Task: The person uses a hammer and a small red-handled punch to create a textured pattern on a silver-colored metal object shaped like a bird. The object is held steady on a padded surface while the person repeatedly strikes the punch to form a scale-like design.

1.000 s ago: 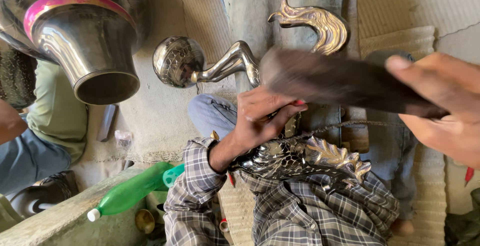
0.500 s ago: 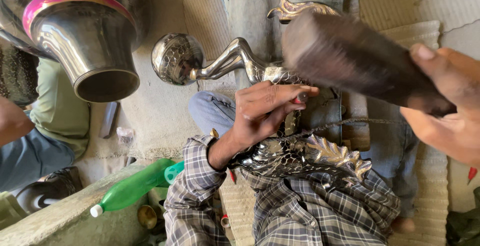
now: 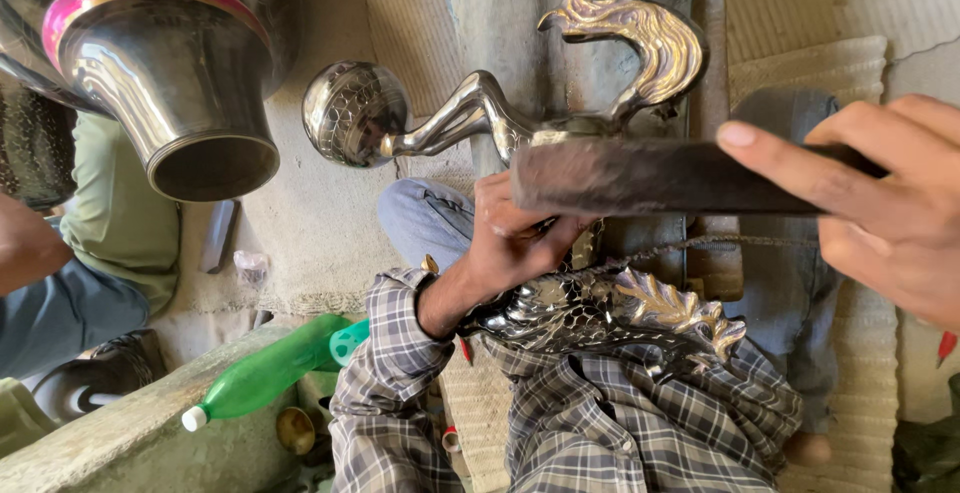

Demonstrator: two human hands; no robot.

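On the lap, left hand [image 3: 515, 243] closed around shiny ornate silver metal bird figure [image 3: 590, 303], right hand [image 3: 880, 203] gripping dark flat hammering bar [image 3: 650, 178]; best struck squarely, fingers clear.

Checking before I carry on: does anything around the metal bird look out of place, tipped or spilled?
One thing: a green plastic bottle lies on its side on the concrete ledge, capped, no spill visible. The left hand steadies the metal bird; the right hand grips a dark tool.
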